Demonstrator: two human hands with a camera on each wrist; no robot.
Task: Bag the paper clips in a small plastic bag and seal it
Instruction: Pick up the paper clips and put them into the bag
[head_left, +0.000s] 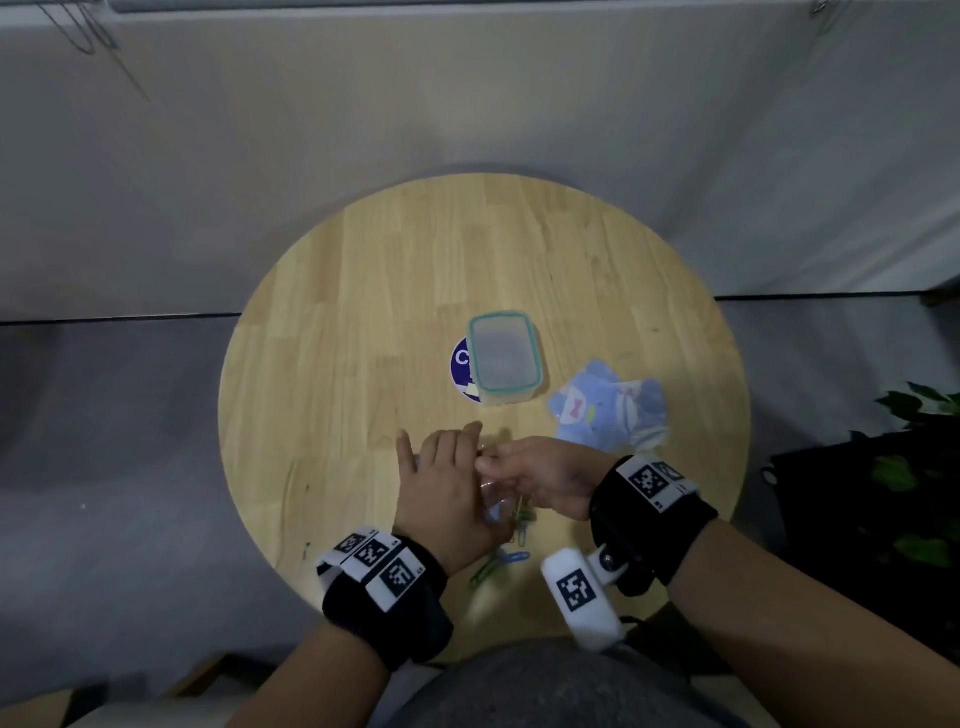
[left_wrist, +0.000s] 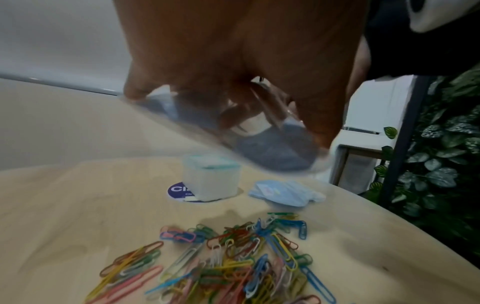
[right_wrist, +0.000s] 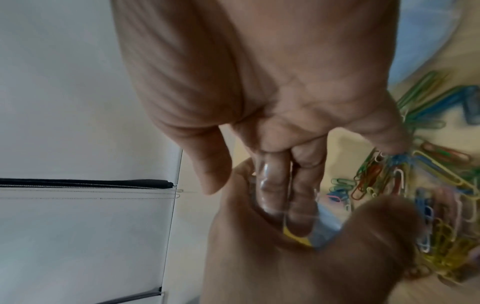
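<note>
Both hands meet above the front of the round wooden table (head_left: 363, 312). Between them hangs a small clear plastic bag (left_wrist: 207, 131), tilted and blurred. My left hand (head_left: 447, 478) holds one side of the bag (head_left: 493, 501). My right hand (head_left: 524, 473) pinches the bag's mouth, with two fingers (right_wrist: 272, 185) pushed inside the bag (right_wrist: 322, 230) and the thumb outside. A loose pile of coloured paper clips (left_wrist: 233, 257) lies on the table directly beneath the hands; the hands mostly hide these paper clips (head_left: 511, 540) in the head view. I cannot tell whether any clip is inside the bag.
A clear lidded box with a teal rim (head_left: 503, 357) stands mid-table on a round blue sticker (head_left: 460, 364). A light blue cartoon-printed packet (head_left: 608, 405) lies to its right. Leafy plants (head_left: 914, 467) and a dark frame (left_wrist: 400, 144) stand beyond the table's right edge.
</note>
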